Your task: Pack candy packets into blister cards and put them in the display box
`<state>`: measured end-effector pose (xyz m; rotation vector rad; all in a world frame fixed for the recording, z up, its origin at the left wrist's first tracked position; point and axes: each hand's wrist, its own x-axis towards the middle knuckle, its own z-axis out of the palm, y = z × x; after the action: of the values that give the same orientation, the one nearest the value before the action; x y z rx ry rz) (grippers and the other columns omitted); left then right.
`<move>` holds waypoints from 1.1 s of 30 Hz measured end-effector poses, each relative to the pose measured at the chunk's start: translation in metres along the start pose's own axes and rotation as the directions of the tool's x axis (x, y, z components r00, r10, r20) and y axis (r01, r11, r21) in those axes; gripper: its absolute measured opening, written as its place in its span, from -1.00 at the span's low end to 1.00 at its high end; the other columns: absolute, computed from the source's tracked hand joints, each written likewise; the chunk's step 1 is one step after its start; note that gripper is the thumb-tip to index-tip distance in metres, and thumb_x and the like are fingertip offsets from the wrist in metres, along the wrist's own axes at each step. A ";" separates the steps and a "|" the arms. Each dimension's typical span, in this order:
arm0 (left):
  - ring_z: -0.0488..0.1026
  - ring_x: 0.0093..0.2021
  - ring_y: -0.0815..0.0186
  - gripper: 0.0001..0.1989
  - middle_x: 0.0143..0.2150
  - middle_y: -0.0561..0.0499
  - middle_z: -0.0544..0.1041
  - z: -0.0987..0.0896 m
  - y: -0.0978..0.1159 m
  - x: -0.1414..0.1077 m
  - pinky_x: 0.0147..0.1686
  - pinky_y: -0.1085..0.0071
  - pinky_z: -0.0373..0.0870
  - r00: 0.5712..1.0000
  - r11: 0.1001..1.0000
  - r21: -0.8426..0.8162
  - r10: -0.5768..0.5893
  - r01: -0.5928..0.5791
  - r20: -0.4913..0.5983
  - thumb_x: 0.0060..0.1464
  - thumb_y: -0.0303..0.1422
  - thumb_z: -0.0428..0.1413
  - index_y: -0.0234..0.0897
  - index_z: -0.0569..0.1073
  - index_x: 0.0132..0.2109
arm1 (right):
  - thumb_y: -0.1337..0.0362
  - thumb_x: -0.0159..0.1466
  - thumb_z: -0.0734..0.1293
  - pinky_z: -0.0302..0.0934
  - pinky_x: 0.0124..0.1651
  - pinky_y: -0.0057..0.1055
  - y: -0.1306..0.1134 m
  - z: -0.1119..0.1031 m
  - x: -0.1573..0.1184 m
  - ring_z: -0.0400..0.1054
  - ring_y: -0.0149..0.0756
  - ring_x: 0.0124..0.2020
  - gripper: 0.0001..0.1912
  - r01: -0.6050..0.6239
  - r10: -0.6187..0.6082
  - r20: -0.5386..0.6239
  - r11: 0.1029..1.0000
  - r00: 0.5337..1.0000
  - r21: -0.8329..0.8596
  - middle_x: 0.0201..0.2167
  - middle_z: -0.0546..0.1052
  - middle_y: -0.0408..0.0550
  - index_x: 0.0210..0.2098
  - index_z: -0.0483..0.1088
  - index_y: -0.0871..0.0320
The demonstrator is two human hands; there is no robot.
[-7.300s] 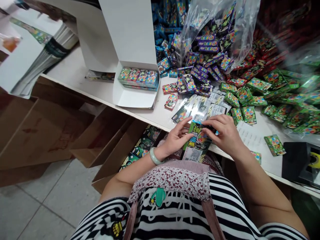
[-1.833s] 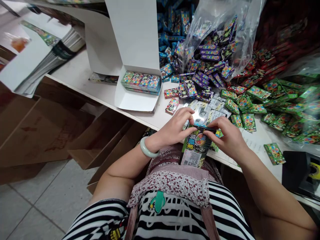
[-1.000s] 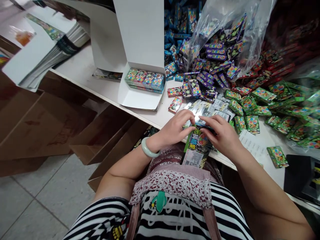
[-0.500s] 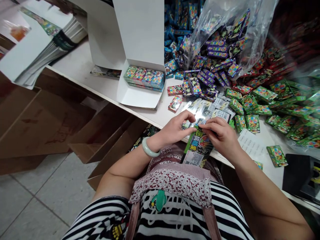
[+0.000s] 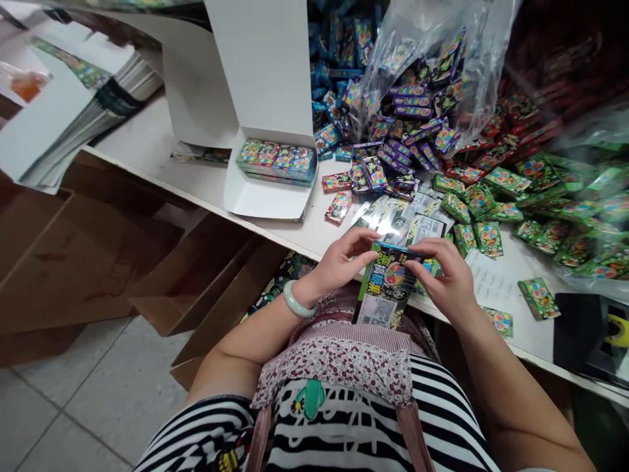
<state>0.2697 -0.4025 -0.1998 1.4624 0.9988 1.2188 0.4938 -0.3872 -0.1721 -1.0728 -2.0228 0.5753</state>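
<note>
A printed packet (image 5: pixel 386 285) with green, black and multicoloured print stands at the table's front edge, close to the apron. At its upper left corner, my left hand (image 5: pixel 346 261) pinches it between thumb and fingers. My right hand (image 5: pixel 445 272) grips the upper right corner the same way. The packet's top edge shows as a dark and blue line between the two hands. Beyond them lie more flat printed packets (image 5: pixel 393 216) with barcodes. Two red small boxes (image 5: pixel 338 207) rest to the left of these packets.
An open white carton (image 5: pixel 270 200) holds rows of small boxes at the back left. Piles of blue, purple (image 5: pixel 410 154), red and green small boxes (image 5: pixel 489 238) spread rightward under clear plastic. A black tape dispenser (image 5: pixel 584 334) sits far right; brown cartons (image 5: pixel 181 275) stand below left.
My hands have moved apart along the packet's top edge, the right one shifting rightward. More of the top edge now shows between them. The whole view has shifted slightly.
</note>
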 end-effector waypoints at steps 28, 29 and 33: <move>0.48 -0.14 0.33 -0.84 -0.18 -0.01 0.49 0.006 -0.012 0.019 -0.15 0.41 0.47 0.993 0.977 0.175 0.118 -0.121 0.029 0.19 -0.25 0.20 -0.21 0.47 -0.15 | 0.20 0.37 0.27 0.32 0.06 -0.23 0.033 -0.013 -0.024 0.41 -0.26 -0.01 -0.76 -0.099 0.107 -0.022 0.969 0.994 0.226 -0.05 0.54 -0.02 0.00 0.47 0.03; 0.48 -0.14 0.34 -0.84 -0.18 -0.01 0.49 0.006 -0.013 0.019 -0.15 0.42 0.46 0.993 0.977 0.178 0.119 -0.116 -0.002 0.17 -0.25 0.22 -0.21 0.47 -0.16 | 0.19 0.36 0.29 0.33 0.04 -0.23 0.044 -0.024 -0.029 0.42 -0.26 -0.04 -0.73 -0.143 0.158 -0.057 0.968 0.986 0.205 -0.04 0.55 -0.03 0.02 0.47 0.02; 0.49 -0.17 0.35 -0.86 -0.22 0.01 0.49 0.006 -0.014 0.020 -0.19 0.43 0.46 0.990 0.976 0.172 0.139 -0.135 -0.012 0.14 -0.28 0.25 -0.22 0.48 -0.20 | 0.24 0.30 0.33 0.34 -0.06 -0.21 0.098 -0.063 -0.038 0.43 -0.22 -0.17 -0.81 -0.390 0.364 -0.255 0.919 0.896 -0.059 -0.18 0.57 -0.02 -0.14 0.57 0.06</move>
<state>0.2792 -0.3809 -0.2098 1.6772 1.0544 1.2766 0.6058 -0.3636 -0.2155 -1.5432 -1.6587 0.5047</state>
